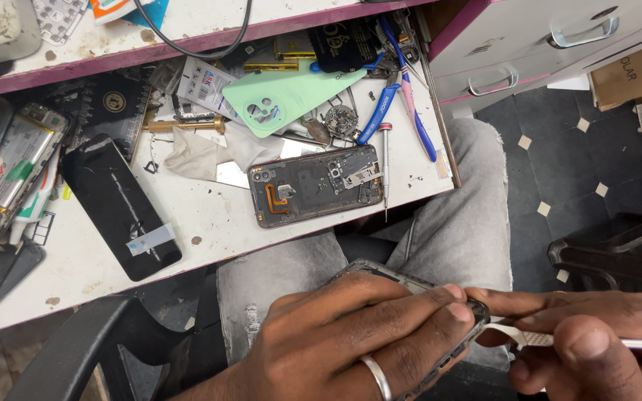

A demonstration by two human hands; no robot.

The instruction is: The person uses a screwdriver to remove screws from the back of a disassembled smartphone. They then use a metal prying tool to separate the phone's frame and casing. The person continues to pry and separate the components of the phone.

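Note:
My left hand [351, 338], with a ring on one finger, grips a dark opened phone frame [410, 286] over my lap at the bottom of the view. Most of that frame is hidden under my fingers. My right hand [603, 341] pinches metal tweezers [529, 338], whose tip touches the frame's right end. On the pulled-out work surface [209, 230] above my knees lies another opened phone [315, 184] with its circuit board and an orange flex cable showing.
A black phone screen [122, 206] lies left of the opened phone, a pale green back cover [291, 95] behind it. A screwdriver [385, 167], blue-handled pliers [380, 111], batteries and loose parts crowd the surface. White drawers [544, 44] stand at the right, a black chair arm [83, 349] at lower left.

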